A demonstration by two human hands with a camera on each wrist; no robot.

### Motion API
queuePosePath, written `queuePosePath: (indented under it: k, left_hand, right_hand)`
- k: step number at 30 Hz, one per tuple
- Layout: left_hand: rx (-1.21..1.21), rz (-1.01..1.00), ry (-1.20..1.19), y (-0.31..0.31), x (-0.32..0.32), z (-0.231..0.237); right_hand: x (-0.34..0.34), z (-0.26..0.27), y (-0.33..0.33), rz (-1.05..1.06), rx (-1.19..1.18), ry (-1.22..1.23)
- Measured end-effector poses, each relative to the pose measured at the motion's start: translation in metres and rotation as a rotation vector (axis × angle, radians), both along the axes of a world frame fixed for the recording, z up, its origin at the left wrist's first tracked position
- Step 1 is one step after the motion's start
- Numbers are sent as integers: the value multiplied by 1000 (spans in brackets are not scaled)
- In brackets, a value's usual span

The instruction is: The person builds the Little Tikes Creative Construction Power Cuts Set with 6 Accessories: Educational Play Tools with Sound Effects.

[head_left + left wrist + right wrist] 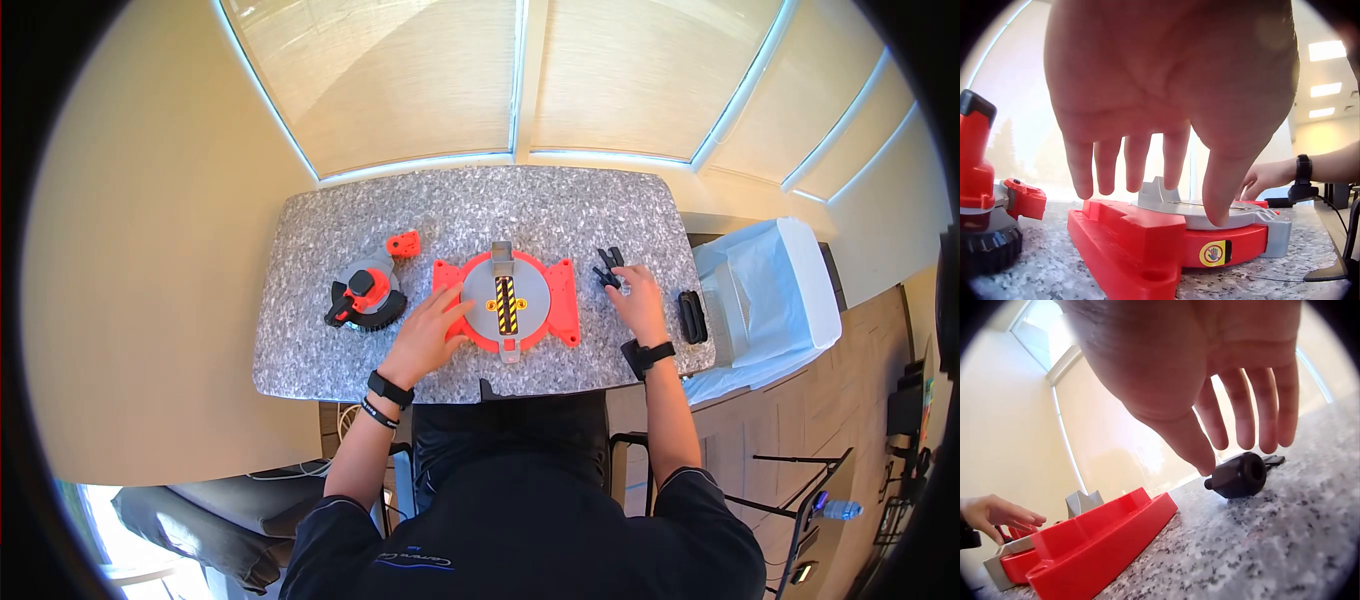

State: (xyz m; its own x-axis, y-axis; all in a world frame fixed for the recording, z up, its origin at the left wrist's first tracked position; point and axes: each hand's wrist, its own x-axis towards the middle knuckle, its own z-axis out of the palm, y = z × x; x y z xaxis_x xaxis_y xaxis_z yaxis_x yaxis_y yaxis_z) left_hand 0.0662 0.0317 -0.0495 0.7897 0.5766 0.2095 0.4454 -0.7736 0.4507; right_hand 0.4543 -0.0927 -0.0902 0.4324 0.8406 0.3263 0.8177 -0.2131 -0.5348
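A toy mitre saw base, red with a grey round plate and a black-and-yellow striped strip, lies mid-table. My left hand is at its left side, fingers spread and straight; in the left wrist view the thumb reaches down by the plate's rim. Over to the right, my right hand hovers with loosely bent fingers at a few small black parts. From the right wrist view, its thumb tip is right by a black knob-like piece, with the other fingers apart from it.
The toy saw's head, red, grey and black with a toothed disc, sits on the left of the granite-patterned table. A black oblong piece lies near the right edge. Beyond that edge stands a bin with a pale liner.
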Motion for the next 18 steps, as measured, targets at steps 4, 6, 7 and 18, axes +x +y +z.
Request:
queuePosePath:
  k: [4, 6, 7, 18]
  left_hand:
    - [-24, -42, 23, 7, 5, 5]
    - [-45, -58, 35, 8, 7, 6]
    - [-46, -60, 43, 10, 8, 4]
    - [-46, -45, 63, 12, 19, -19]
  right_hand:
    - [1, -5, 1, -4, -27, 69]
    - [1, -7, 2, -4, -46, 58]
    - [0, -7, 2, -7, -64, 45]
    - [1, -12, 2, -19, -35, 63]
